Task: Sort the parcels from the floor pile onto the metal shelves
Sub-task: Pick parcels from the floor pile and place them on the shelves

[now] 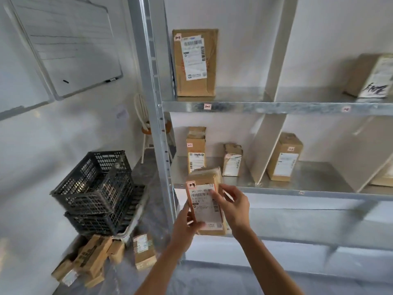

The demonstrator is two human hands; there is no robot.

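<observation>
Head view: left hand [185, 225] grips a labelled parcel [202, 207] at its lower left corner, and right hand [232, 206] grips its right edge. Parcel is held upright before the front edge of the metal shelves [276, 108].

held parcel [204, 188]: my left hand [187, 225] covers its lower left corner and my right hand [232, 206] covers its right edge; the label print is too blurred to read.
far right parcel [371, 76]: cut by the picture edge.
whiteboard [63, 45]: top and left cut off, writing too faint.
floor pile [95, 258]: back part hidden by the black crates [95, 188].
chair [146, 128]: mostly behind the shelf post [153, 103].
</observation>
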